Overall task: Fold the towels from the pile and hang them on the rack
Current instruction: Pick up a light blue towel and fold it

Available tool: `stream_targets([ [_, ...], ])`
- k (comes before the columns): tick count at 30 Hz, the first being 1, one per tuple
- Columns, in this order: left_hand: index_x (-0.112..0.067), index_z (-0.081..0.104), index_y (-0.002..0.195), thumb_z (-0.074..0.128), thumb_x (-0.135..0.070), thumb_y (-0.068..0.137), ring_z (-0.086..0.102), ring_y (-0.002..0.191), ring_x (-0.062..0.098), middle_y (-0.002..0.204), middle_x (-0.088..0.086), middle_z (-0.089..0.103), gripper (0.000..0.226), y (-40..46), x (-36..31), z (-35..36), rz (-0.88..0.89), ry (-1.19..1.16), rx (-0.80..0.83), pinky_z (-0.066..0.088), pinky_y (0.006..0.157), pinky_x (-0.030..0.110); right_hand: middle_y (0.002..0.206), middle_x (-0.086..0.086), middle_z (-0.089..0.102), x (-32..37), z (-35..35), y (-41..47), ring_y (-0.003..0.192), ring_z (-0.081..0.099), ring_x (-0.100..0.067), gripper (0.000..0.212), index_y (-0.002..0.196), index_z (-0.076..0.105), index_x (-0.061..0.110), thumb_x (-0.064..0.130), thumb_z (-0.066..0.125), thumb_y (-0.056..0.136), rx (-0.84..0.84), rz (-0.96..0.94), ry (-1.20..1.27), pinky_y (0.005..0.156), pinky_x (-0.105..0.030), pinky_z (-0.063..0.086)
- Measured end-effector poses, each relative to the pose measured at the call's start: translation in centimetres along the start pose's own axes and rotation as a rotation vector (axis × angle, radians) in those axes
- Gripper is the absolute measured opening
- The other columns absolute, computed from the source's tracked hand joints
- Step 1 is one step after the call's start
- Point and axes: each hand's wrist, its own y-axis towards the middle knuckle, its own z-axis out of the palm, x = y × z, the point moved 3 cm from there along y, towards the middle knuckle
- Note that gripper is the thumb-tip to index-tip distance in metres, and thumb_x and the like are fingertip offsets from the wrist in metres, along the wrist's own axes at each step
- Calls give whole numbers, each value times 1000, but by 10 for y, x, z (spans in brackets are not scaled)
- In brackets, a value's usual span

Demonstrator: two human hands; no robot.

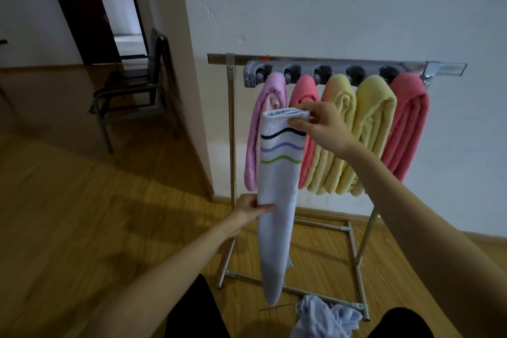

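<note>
Head view, read from the left of the frame: a dark chair stands by a doorway at upper left, clear of the work. Left of centre, the left hand pinches the side edge of the white towel partway down, apparently steadying the long fold so it hangs straight. That towel, crossed by 3 wavy stripes in black, blue and green, hangs vertically at centre frame in front of the rack. At its top, the right hand closes thumb and fingers on the folded end, lifting it near the grey clip strip, probably to feed it into a holder. Behind, 5 folded towels already hang side by side: lilac towel, a pink, 2 yellow, another pink. At bottom centre, a pale blue cloth lies crumpled on the floor, likely the remaining pile. No brand, label or writing is readable anywhere.
</note>
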Motion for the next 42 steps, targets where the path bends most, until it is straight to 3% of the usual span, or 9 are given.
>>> stream_targets([
  [8, -4, 66, 104, 71, -32, 83, 65, 98, 25, 103, 12, 70, 35, 28, 17, 6, 22, 13, -86, 50, 90, 42, 57, 7, 44, -38, -43, -37, 53, 40, -1, 24, 65, 51, 11, 4, 58, 86, -527, 127, -68, 51, -19, 32],
  [12, 4, 65, 99, 59, -8, 91, 57, 91, 20, 92, 11, 62, 16, 25, -13, -13, 98, 44, -86, 46, 74, 19, 53, 0, 33, -80, -56, -71, 50, 28, -11, 25, 61, 39, 10, 6, 53, 82, -632, 391, -109, 46, -24, 25],
  [17, -12, 70, 70, 60, -1, 85, 62, 71, 10, 68, -1, 69, 21, 16, -73, -36, 188, -26, -30, 46, 68, 20, 50, -2, 33, -131, -23, -106, 47, 31, -14, 30, 56, 38, 10, 13, 59, 78, -317, 714, -183, 47, -26, 23],
  [20, 0, 71, 77, 62, -5, 82, 64, 75, 11, 72, 3, 70, 11, 12, -101, -40, 273, -4, 30, 47, 75, 23, 51, 0, 34, -153, 5, -116, 49, 31, -10, 36, 54, 39, 11, 11, 62, 81, 79, 828, -365, 46, -24, 23],
  [23, 19, 59, 85, 63, -19, 78, 56, 80, 22, 81, 16, 59, 39, 7, -124, -44, 311, 89, 149, 41, 78, 33, 54, 0, 34, -156, 28, -118, 50, 29, -10, 36, 52, 38, 12, 9, 64, 77, 375, 863, -439, 47, -22, 24],
  [26, 2, 68, 82, 59, -14, 90, 60, 78, 14, 80, 8, 65, 20, 1, -144, -48, 315, 250, 256, 43, 78, 26, 76, -8, 54, -147, 36, -112, 69, 54, -20, 14, 79, 59, 4, 12, 70, 77, 503, 820, -442, 59, -27, 44],
  [28, -7, 72, 85, 60, -16, 90, 63, 82, 12, 84, 5, 69, 16, -1, -154, -52, 322, 323, 293, 45, 81, 24, 106, -13, 61, -139, 36, -101, 99, 60, -27, 34, 110, 58, 1, 7, 70, 79, 456, 747, -364, 81, -31, 49],
  [34, -4, 73, 85, 61, -34, 78, 62, 82, 14, 86, 7, 69, 33, -5, -164, -56, 320, 421, 372, 45, 81, 25, 112, -17, 65, -74, 38, -66, 99, 64, -20, 44, 118, 56, -4, -17, 53, 77, 215, 478, 449, 70, -24, 51],
  [42, 12, 66, 90, 62, -32, 80, 56, 77, 24, 84, 22, 62, 45, -7, -168, -56, 336, 412, 380, 43, 74, 36, 110, -9, 68, -45, 60, -51, 102, 65, -17, 38, 119, 59, 3, 8, 70, 83, 358, 362, 527, 78, -20, 50],
])
